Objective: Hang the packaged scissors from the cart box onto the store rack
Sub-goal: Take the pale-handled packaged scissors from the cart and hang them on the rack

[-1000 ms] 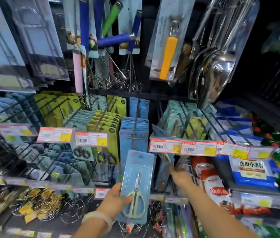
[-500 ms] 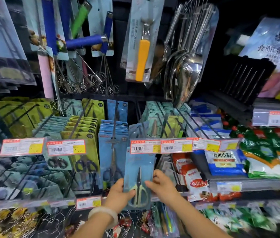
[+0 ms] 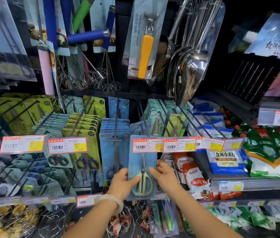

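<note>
A blue card pack of pale green-handled scissors [image 3: 141, 170] stands upright in front of the store rack [image 3: 144, 110], its top edge hidden behind a red-bordered price tag [image 3: 146, 145]. My left hand [image 3: 123, 182], with a pale bangle on the wrist, grips the pack's left edge, thumb across the front. My right hand [image 3: 164, 173] pinches the right edge. A row of identical blue scissor packs [image 3: 114, 134] hangs on the peg just to the left. The cart box is out of view.
Black pegs carry yellow-green scissor packs [image 3: 84, 127] at left and teal packs [image 3: 159, 115] at right. Whisks [image 3: 91, 78], a yellow-handled tool [image 3: 145, 54] and steel scoops [image 3: 190, 66] hang above. Bagged foods [image 3: 228, 162] fill shelves at right.
My right hand came from the rack onto the pack's right edge. The pack has risen toward the peg, its top now behind the price tag. The camera panned right.
</note>
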Demonstrator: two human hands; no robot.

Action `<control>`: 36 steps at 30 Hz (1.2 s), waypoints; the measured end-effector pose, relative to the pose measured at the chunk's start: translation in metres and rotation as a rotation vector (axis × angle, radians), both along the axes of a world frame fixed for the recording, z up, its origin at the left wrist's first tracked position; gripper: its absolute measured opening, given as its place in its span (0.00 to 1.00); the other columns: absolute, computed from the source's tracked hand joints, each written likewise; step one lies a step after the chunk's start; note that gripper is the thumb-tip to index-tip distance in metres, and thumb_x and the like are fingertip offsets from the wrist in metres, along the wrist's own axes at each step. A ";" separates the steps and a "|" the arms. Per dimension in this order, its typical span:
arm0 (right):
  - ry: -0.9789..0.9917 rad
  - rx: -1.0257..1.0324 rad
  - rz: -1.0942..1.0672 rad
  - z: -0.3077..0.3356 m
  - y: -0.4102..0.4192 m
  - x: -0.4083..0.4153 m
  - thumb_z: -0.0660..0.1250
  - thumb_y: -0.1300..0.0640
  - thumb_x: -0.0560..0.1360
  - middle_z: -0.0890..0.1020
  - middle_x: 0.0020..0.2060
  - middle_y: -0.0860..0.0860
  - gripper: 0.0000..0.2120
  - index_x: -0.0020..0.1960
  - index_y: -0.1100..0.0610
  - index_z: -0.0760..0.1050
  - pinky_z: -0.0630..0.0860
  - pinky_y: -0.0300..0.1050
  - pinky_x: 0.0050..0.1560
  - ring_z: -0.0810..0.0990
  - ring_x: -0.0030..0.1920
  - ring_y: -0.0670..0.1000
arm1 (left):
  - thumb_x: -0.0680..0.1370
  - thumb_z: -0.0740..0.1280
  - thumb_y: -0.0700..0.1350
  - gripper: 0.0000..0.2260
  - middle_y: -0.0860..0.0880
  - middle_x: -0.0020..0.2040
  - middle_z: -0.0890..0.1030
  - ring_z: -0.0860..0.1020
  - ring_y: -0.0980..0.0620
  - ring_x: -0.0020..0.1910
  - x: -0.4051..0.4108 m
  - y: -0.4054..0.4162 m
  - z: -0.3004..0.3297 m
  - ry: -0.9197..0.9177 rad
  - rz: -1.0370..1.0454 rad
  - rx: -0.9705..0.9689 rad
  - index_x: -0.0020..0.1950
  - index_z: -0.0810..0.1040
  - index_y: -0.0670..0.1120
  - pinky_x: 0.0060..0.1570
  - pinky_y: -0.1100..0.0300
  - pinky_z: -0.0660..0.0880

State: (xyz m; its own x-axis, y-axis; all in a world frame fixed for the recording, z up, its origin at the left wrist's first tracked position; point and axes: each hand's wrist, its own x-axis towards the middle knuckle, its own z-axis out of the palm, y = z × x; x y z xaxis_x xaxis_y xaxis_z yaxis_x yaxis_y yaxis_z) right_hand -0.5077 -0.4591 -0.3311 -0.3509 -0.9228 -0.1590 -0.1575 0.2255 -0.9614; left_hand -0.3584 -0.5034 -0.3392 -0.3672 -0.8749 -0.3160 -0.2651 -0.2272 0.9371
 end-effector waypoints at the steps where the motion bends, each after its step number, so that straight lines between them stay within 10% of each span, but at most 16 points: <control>1: 0.021 0.016 0.004 0.001 0.000 0.000 0.64 0.64 0.76 0.80 0.39 0.50 0.07 0.48 0.52 0.72 0.79 0.45 0.50 0.79 0.41 0.48 | 0.74 0.70 0.39 0.06 0.46 0.48 0.83 0.82 0.47 0.49 0.000 -0.001 -0.001 -0.002 0.000 0.004 0.47 0.76 0.48 0.56 0.48 0.77; 14: 0.269 0.213 -0.033 -0.005 -0.054 -0.015 0.60 0.56 0.79 0.76 0.40 0.50 0.09 0.51 0.62 0.74 0.70 0.43 0.58 0.74 0.52 0.51 | 0.75 0.67 0.55 0.26 0.45 0.65 0.75 0.74 0.43 0.63 -0.026 -0.049 -0.013 -0.288 -0.014 -0.028 0.67 0.70 0.40 0.66 0.51 0.69; 17: 0.279 0.289 -0.081 -0.010 -0.044 -0.016 0.60 0.54 0.79 0.77 0.58 0.57 0.18 0.64 0.64 0.68 0.72 0.42 0.57 0.75 0.56 0.51 | 0.79 0.62 0.50 0.21 0.44 0.61 0.76 0.76 0.44 0.56 -0.027 -0.050 -0.029 -0.413 -0.009 0.016 0.65 0.70 0.37 0.56 0.58 0.69; 21: 0.362 0.453 -0.002 -0.029 -0.003 -0.019 0.59 0.49 0.79 0.77 0.58 0.59 0.23 0.68 0.63 0.66 0.72 0.45 0.55 0.76 0.56 0.56 | 0.80 0.61 0.49 0.18 0.38 0.57 0.77 0.77 0.42 0.57 -0.029 -0.032 -0.049 -0.720 -0.234 0.035 0.61 0.73 0.36 0.48 0.57 0.70; 25: 0.473 0.604 0.100 -0.048 0.037 -0.038 0.61 0.51 0.79 0.73 0.65 0.61 0.24 0.70 0.62 0.63 0.70 0.48 0.64 0.72 0.66 0.59 | 0.78 0.62 0.50 0.22 0.41 0.64 0.75 0.76 0.43 0.60 -0.059 -0.005 -0.054 -0.914 -0.521 -0.137 0.68 0.68 0.40 0.56 0.55 0.74; 29: 0.738 0.608 0.110 -0.051 0.084 -0.073 0.63 0.53 0.76 0.72 0.64 0.60 0.23 0.67 0.61 0.65 0.68 0.48 0.65 0.69 0.66 0.59 | 0.78 0.62 0.48 0.29 0.43 0.76 0.58 0.56 0.43 0.76 -0.117 0.037 -0.040 -0.966 -0.748 -0.508 0.75 0.55 0.44 0.74 0.48 0.57; 36: 0.997 0.683 -0.042 -0.023 0.217 -0.179 0.64 0.53 0.76 0.69 0.66 0.58 0.24 0.68 0.59 0.63 0.66 0.52 0.66 0.66 0.68 0.58 | 0.77 0.60 0.44 0.30 0.43 0.78 0.51 0.48 0.41 0.77 -0.240 0.158 -0.006 -0.965 -1.021 -0.827 0.77 0.51 0.45 0.75 0.43 0.47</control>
State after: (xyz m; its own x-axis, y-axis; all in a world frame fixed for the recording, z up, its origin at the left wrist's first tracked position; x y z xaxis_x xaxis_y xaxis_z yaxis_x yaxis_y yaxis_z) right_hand -0.6870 -0.2418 -0.3541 -0.6246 -0.7391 -0.2520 -0.7424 0.6622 -0.1021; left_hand -0.5981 -0.3458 -0.3452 -0.8233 -0.4438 -0.3539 -0.5090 0.8532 0.1139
